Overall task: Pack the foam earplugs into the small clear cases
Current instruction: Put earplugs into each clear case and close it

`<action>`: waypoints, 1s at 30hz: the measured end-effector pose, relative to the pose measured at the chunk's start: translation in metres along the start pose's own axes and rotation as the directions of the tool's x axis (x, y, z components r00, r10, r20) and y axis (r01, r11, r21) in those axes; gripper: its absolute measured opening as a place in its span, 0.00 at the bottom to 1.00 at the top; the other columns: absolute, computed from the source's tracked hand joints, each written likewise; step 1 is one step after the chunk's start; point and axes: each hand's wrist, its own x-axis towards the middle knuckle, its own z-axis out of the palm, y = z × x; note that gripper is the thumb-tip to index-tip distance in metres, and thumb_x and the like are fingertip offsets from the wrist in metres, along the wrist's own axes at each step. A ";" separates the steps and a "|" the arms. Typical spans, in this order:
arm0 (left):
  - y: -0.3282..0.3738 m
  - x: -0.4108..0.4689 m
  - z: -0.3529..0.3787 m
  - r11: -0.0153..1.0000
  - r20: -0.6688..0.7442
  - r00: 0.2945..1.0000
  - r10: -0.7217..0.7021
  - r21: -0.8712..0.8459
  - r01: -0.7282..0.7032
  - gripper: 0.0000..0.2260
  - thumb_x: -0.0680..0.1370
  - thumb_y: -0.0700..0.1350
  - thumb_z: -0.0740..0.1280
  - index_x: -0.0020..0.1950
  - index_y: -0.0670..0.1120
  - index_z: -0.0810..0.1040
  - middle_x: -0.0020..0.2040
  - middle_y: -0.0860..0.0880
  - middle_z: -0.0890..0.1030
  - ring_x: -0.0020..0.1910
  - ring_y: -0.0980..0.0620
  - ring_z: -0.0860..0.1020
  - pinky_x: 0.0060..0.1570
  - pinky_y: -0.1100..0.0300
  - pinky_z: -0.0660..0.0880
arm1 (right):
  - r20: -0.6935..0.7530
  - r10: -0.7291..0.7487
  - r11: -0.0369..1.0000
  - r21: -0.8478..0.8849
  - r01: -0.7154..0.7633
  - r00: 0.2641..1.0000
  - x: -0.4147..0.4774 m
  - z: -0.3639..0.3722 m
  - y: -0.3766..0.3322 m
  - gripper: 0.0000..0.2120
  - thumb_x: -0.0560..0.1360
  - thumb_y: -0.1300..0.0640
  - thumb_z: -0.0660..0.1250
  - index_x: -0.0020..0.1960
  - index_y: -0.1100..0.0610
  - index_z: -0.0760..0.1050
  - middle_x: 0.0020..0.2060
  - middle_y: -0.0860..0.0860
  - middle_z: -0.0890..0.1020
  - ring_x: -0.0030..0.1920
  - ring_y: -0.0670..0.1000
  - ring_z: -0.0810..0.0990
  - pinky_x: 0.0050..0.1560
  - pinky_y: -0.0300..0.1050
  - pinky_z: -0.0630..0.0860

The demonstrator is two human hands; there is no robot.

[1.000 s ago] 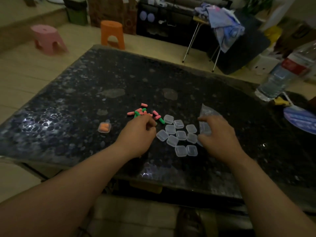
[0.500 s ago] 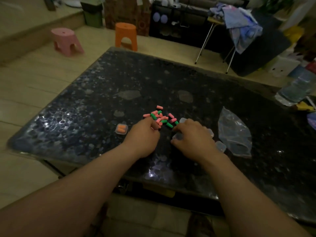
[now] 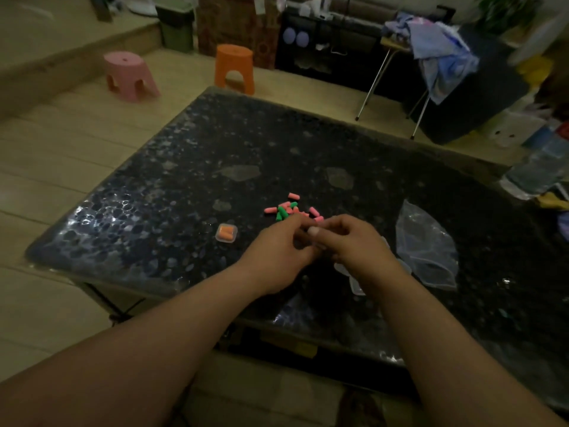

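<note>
Loose pink and green foam earplugs (image 3: 288, 208) lie in a small heap on the dark table (image 3: 172, 192). Just in front of the heap my left hand (image 3: 278, 252) and my right hand (image 3: 354, 243) meet, fingers curled toward each other. My right hand's fingers pinch a small pale thing that looks like a clear case (image 3: 311, 232). What my left fingertips hold is hidden. Other empty clear cases (image 3: 357, 286) show partly under my right forearm. One closed case with orange earplugs (image 3: 227, 233) sits to the left.
A crumpled clear plastic bag (image 3: 426, 248) lies right of my hands. A water bottle (image 3: 538, 171) stands at the table's right edge. Beyond the table are a pink stool (image 3: 129, 73), an orange stool (image 3: 234, 67) and a chair with clothes (image 3: 437, 53).
My right hand has let go of the plastic bag, reached over the empty cases and come up to meet my left hand. My left hand has drawn back slightly from the earplug heap.
</note>
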 end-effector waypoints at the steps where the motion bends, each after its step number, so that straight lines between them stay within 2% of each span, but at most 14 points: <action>1: 0.001 0.000 0.000 1.000 -0.002 1.000 0.011 -0.014 -0.011 0.15 0.81 0.52 0.74 0.68 0.61 0.78 0.59 0.58 0.85 0.57 0.60 0.83 0.60 0.52 0.82 | 0.020 0.040 0.998 0.049 -0.041 0.999 -0.001 0.000 -0.001 0.08 0.80 0.50 0.75 0.57 0.52 0.83 0.47 0.48 0.89 0.46 0.47 0.88 0.42 0.40 0.77; 4: 0.001 0.001 0.001 0.999 -0.014 0.999 0.042 -0.033 -0.043 0.15 0.81 0.53 0.74 0.67 0.61 0.79 0.57 0.57 0.86 0.54 0.59 0.85 0.58 0.48 0.84 | 0.067 0.131 0.975 0.172 -0.141 0.989 0.000 -0.003 -0.002 0.09 0.83 0.49 0.72 0.58 0.54 0.84 0.48 0.53 0.89 0.49 0.51 0.88 0.50 0.49 0.82; 7: -0.001 0.002 0.003 0.998 0.007 0.999 0.042 -0.045 -0.042 0.13 0.80 0.52 0.75 0.64 0.60 0.80 0.55 0.56 0.87 0.53 0.58 0.85 0.58 0.46 0.83 | 0.089 0.163 0.970 0.166 -0.176 0.983 -0.001 -0.008 -0.002 0.08 0.84 0.52 0.70 0.58 0.56 0.83 0.46 0.54 0.90 0.51 0.54 0.89 0.59 0.54 0.83; 10: -0.001 0.003 0.001 0.996 0.032 0.999 0.023 -0.083 -0.020 0.13 0.80 0.53 0.74 0.64 0.58 0.81 0.52 0.54 0.88 0.52 0.57 0.86 0.60 0.45 0.83 | 0.098 0.149 0.975 0.152 -0.162 0.984 -0.003 -0.010 -0.002 0.06 0.83 0.55 0.71 0.56 0.57 0.84 0.45 0.54 0.90 0.47 0.52 0.88 0.57 0.53 0.83; 15: -0.001 0.003 -0.003 0.980 0.055 0.998 -0.034 -0.195 0.044 0.09 0.81 0.49 0.74 0.61 0.58 0.82 0.51 0.52 0.89 0.51 0.54 0.88 0.61 0.43 0.83 | 0.140 0.129 0.972 0.180 -0.153 0.982 -0.004 -0.008 -0.004 0.04 0.80 0.59 0.74 0.54 0.57 0.83 0.46 0.54 0.91 0.51 0.55 0.90 0.55 0.53 0.83; 19: 0.002 0.001 0.000 0.912 0.087 0.991 -0.103 -0.389 0.129 0.09 0.82 0.40 0.73 0.62 0.48 0.82 0.53 0.41 0.88 0.55 0.44 0.88 0.62 0.40 0.82 | 0.140 0.127 0.972 0.181 -0.152 0.982 -0.005 -0.007 -0.006 0.03 0.80 0.60 0.74 0.52 0.59 0.81 0.46 0.56 0.91 0.48 0.54 0.91 0.50 0.50 0.84; 21: 0.005 0.000 0.000 0.862 0.117 0.984 -0.135 -0.476 0.175 0.09 0.82 0.37 0.72 0.62 0.44 0.81 0.56 0.38 0.87 0.54 0.45 0.87 0.62 0.44 0.83 | 0.135 0.120 0.972 0.184 -0.144 0.984 -0.005 -0.008 -0.006 0.04 0.80 0.61 0.75 0.53 0.59 0.80 0.48 0.60 0.90 0.50 0.57 0.91 0.50 0.50 0.85; 25: 0.004 -0.001 0.002 0.771 0.168 0.967 -0.189 -0.585 0.253 0.09 0.81 0.35 0.72 0.59 0.44 0.80 0.48 0.44 0.87 0.49 0.49 0.86 0.54 0.52 0.84 | 0.127 0.100 0.986 0.117 -0.115 0.987 -0.006 -0.006 -0.004 0.06 0.80 0.59 0.75 0.54 0.60 0.81 0.47 0.57 0.90 0.46 0.53 0.91 0.45 0.46 0.84; 28: 0.003 -0.002 0.001 0.735 0.176 0.959 -0.224 -0.616 0.284 0.08 0.81 0.34 0.72 0.57 0.45 0.80 0.46 0.46 0.86 0.45 0.51 0.86 0.55 0.51 0.83 | 0.101 0.081 0.995 0.053 -0.087 0.992 -0.005 -0.002 -0.003 0.06 0.80 0.60 0.75 0.55 0.60 0.82 0.45 0.56 0.90 0.44 0.51 0.90 0.44 0.45 0.85; 30: 0.003 -0.003 -0.003 0.700 0.177 0.950 -0.259 -0.643 0.311 0.07 0.82 0.35 0.70 0.56 0.45 0.79 0.47 0.45 0.86 0.43 0.51 0.87 0.55 0.51 0.84 | 0.089 0.083 0.994 0.066 -0.089 0.993 -0.005 -0.001 -0.004 0.04 0.81 0.61 0.73 0.54 0.59 0.83 0.47 0.57 0.90 0.46 0.53 0.91 0.45 0.46 0.85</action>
